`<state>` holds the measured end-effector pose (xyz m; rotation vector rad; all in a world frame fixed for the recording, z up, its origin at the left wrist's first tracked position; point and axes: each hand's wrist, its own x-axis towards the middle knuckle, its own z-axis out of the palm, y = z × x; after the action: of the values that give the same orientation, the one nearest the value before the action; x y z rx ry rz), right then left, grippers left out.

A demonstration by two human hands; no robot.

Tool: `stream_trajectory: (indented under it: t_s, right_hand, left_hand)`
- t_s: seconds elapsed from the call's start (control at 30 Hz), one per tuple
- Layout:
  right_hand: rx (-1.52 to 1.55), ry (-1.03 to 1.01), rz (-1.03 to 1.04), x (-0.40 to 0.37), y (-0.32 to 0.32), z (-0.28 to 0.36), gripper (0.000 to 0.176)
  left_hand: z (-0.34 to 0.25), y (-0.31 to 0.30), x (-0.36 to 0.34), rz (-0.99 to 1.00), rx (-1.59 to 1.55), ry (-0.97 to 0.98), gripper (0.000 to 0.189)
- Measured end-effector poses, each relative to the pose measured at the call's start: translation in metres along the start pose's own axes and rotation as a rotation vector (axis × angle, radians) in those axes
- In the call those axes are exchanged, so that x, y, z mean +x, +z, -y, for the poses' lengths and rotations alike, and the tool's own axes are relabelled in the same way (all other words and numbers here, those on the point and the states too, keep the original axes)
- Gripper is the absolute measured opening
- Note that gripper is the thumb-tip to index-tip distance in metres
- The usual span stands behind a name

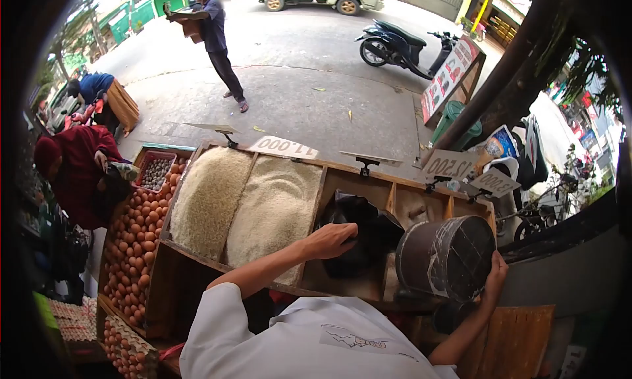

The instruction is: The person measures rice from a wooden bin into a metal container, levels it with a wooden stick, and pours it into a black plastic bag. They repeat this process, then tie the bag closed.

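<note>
Black plastic is gripped by the left hand (339, 239), its fingers curled closed on the edge of a bag (368, 244), which is held at a wooden compartment (342, 288) just right of the rice (273, 204). By the right hand (495, 274), partly open and curved against its base, a dark bucket (431, 257) is held tilted on its side, its other end turned toward the bag. Eggs (137, 241) are heaped left of the rice.
</note>
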<state>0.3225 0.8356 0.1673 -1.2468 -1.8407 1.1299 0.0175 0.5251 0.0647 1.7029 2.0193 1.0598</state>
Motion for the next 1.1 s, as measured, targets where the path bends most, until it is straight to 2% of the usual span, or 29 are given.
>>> stream_trajectory:
  t_s: [0.03, 0.13, 0.2, 0.23, 0.3, 0.33, 0.4, 0.43, 0.5, 0.63, 0.7, 0.73, 0.8, 0.83, 0.9, 0.93, 1.0, 1.03, 1.1]
  right_hand:
    - [-0.022, 0.028, 0.007, -0.005, 0.004, 0.006, 0.052]
    - [-0.044, 0.009, 0.025, 0.004, 0.008, -0.016, 0.050]
    - [-0.051, -0.033, 0.020, -0.001, 0.016, -0.016, 0.049]
    - [-0.116, -0.052, -0.014, -0.003, 0.019, -0.015, 0.048]
    - [-0.182, -0.083, -0.046, -0.010, 0.022, -0.012, 0.048]
    - [-0.200, -0.037, -0.067, -0.014, 0.024, -0.011, 0.048]
    - [-0.216, 0.001, -0.082, -0.007, 0.025, -0.017, 0.048]
    - [-0.182, 0.002, -0.085, -0.006, 0.024, -0.022, 0.047]
    - [-0.147, 0.007, -0.083, -0.004, 0.025, -0.030, 0.047]
    - [-0.175, 0.036, -0.064, 0.003, 0.024, -0.043, 0.050]
    - [-0.217, 0.023, -0.039, 0.007, 0.024, -0.050, 0.050]
    - [-0.204, 0.014, -0.020, 0.006, 0.025, -0.048, 0.050]
    - [-0.194, 0.004, 0.002, 0.006, 0.027, -0.049, 0.050]
    - [-0.174, 0.018, -0.019, 0.006, 0.030, -0.052, 0.050]
    - [-0.156, 0.030, -0.037, 0.006, 0.031, -0.056, 0.050]
    - [-0.175, 0.025, -0.045, 0.006, 0.031, -0.057, 0.050]
    - [-0.193, 0.018, -0.053, 0.006, 0.033, -0.055, 0.050]
    - [-0.154, 0.036, -0.052, 0.004, 0.034, -0.054, 0.050]
    - [-0.114, 0.055, -0.051, 0.001, 0.037, -0.050, 0.050]
  left_hand:
    - [0.002, 0.003, 0.003, -0.012, -0.060, -0.045, 0.026]
    - [-0.020, -0.008, 0.018, -0.032, -0.141, 0.012, 0.030]
    - [-0.038, -0.022, 0.026, 0.079, 0.094, 0.157, 0.039]
    - [-0.036, -0.023, 0.029, 0.061, 0.103, 0.150, 0.039]
    - [-0.034, -0.023, 0.035, 0.229, 0.372, 0.068, 0.049]
    - [-0.030, -0.022, 0.034, 0.217, 0.377, 0.064, 0.049]
    - [-0.016, -0.018, 0.031, -0.089, 0.635, 0.125, 0.049]
    - [-0.012, -0.015, 0.032, -0.090, 0.636, 0.120, 0.049]
    - [-0.003, -0.011, 0.035, -0.235, 0.749, 0.135, 0.046]
    - [0.029, 0.002, 0.046, -0.205, 0.668, 0.209, 0.034]
    - [0.040, 0.009, 0.050, 0.148, 0.392, -0.030, 0.027]
    - [0.038, 0.013, 0.049, 0.147, 0.391, -0.032, 0.027]
    - [0.032, 0.021, 0.046, -0.026, 0.110, -0.155, 0.030]
    - [0.028, 0.019, 0.046, -0.028, 0.109, -0.159, 0.030]
    - [0.020, 0.013, 0.047, 0.422, 0.257, -0.327, 0.049]
    - [0.022, 0.017, 0.044, 0.419, 0.256, -0.329, 0.049]
    - [0.026, 0.025, 0.036, 0.212, 0.336, -0.118, 0.068]
    - [0.021, 0.020, 0.037, 0.211, 0.334, -0.120, 0.068]
    - [0.014, 0.006, 0.040, 0.050, 0.335, 0.093, 0.087]
